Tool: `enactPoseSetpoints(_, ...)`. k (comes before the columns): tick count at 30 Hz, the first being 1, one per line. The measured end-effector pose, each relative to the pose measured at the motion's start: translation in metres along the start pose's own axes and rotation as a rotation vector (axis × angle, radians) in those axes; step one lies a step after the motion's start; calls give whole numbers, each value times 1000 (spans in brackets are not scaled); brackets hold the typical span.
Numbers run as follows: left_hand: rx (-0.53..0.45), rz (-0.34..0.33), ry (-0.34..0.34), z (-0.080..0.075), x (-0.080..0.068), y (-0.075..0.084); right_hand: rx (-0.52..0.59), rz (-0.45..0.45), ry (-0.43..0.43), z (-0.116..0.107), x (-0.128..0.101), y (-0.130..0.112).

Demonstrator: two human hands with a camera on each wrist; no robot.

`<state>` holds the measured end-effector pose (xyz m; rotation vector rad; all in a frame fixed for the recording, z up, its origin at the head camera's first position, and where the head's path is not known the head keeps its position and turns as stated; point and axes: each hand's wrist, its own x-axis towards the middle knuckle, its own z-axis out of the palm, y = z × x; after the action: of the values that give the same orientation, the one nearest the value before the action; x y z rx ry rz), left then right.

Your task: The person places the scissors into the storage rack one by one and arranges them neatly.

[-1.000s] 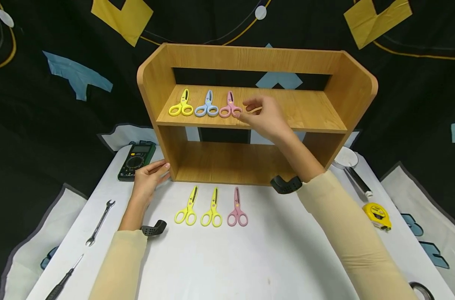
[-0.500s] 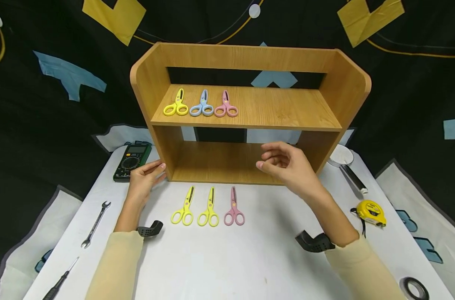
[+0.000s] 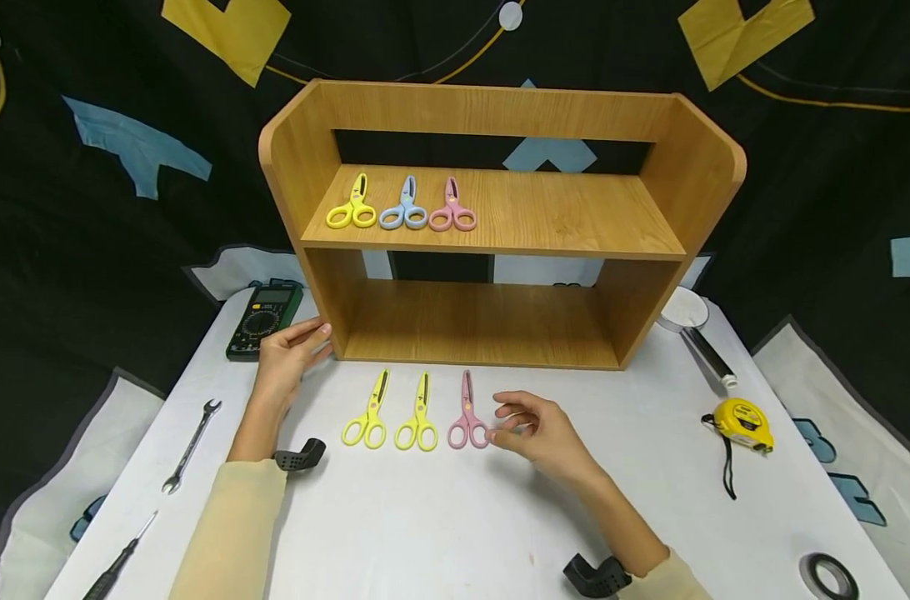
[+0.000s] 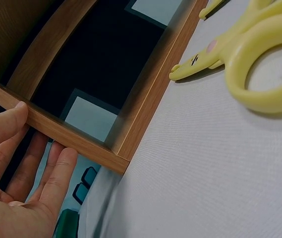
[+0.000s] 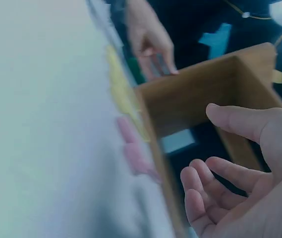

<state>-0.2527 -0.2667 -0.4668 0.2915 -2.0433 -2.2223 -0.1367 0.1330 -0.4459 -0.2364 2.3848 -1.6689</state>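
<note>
Just off right hand (image 3: 536,431) fingertips: pink scissors (image 3: 467,414) flat on white table (image 3: 500,517), handle loops nearest, not gripped | right fingers loosely curled, holding nothing | left hand (image 3: 288,360) fingers straight, pressed on wooden shelf (image 3: 500,225) lower-left corner | two yellow scissors (image 3: 395,414) between the hands

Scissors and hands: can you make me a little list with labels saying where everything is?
Top shelf: yellow scissors, blue scissors, pink scissors in a row on the wooden shelf unit.
Table row: two yellow plastic scissors, then pink plastic scissors on the white table.
Right hand: fingers loosely curled, right beside the pink plastic scissors' handle, holding nothing.
Left hand: rests against the shelf unit's lower left corner.
</note>
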Motion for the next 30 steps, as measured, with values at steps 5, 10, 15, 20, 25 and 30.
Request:
enactPoseSetpoints(5, 2, 10, 2, 0, 0, -1, -27, 20, 17, 21, 7, 18)
enactPoseSetpoints(10, 7, 17, 1, 0, 1, -2, -123, 2, 62, 34, 14, 28)
enactPoseSetpoints(15, 13, 16, 9, 0, 1, -2, -223, -17, 105, 42, 17, 33)
enactPoseSetpoints(20, 25, 14, 11, -1, 2, -2, -293, -31, 124, 48, 17, 32)
enactPoseSetpoints(25, 37, -11, 11, -2, 1, -3, -309, -15, 124, 46, 16, 28)
enactPoseSetpoints(30, 33, 4, 5, -2, 0, -2, -258, -10, 91, 37, 14, 23)
